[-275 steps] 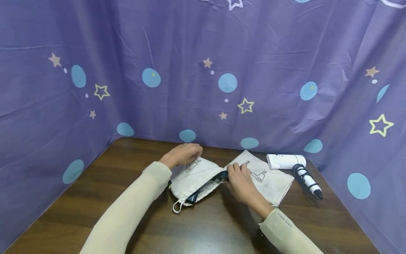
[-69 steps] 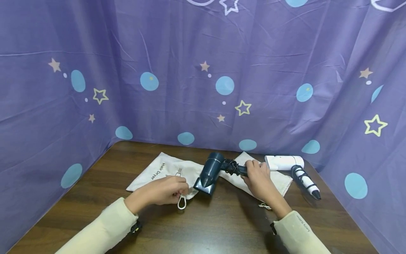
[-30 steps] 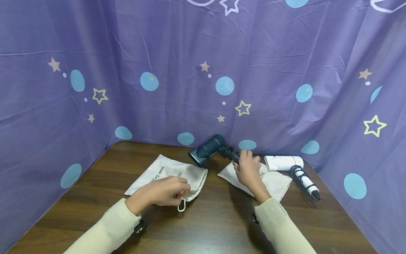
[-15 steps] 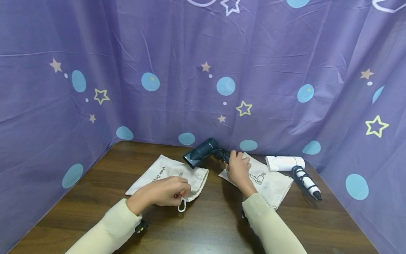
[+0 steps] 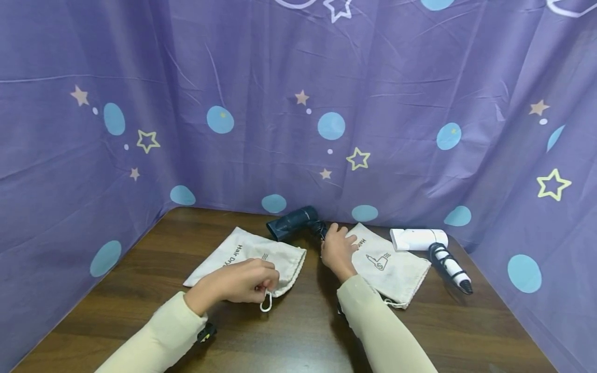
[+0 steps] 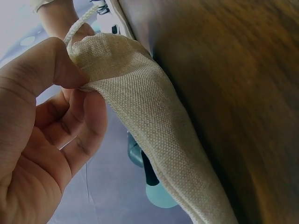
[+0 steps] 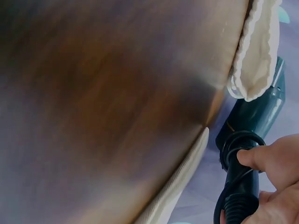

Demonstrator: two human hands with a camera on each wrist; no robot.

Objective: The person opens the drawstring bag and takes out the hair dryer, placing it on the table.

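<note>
My left hand (image 5: 244, 280) pinches the mouth edge of a cream cloth drawstring bag (image 5: 286, 259) printed "Hair Dryer", partly covered by the hand. A white cord loop (image 5: 266, 304) hangs below those fingers. In the left wrist view, thumb and finger grip the bag's cloth (image 6: 145, 102) at the rim. My right hand (image 5: 339, 251) holds a dark teal hair dryer (image 5: 291, 224) by its handle, black cord wound round it. The right wrist view shows my thumb on the handle (image 7: 243, 184). The dryer's barrel lies behind the bag, nozzle pointing left.
A second cream bag (image 5: 396, 274) lies flat to the right of my right hand. Beyond it rests a white hair dryer (image 5: 415, 239), black cord wrapped round its handle. A purple curtain (image 5: 280, 171) borders the wooden table (image 5: 289, 342) at the back and sides.
The dark dryer, earlier inside the left bag, is out of it. My right hand has carried it back and then left, behind the bag. My left hand has stayed at the bag's mouth lately.
</note>
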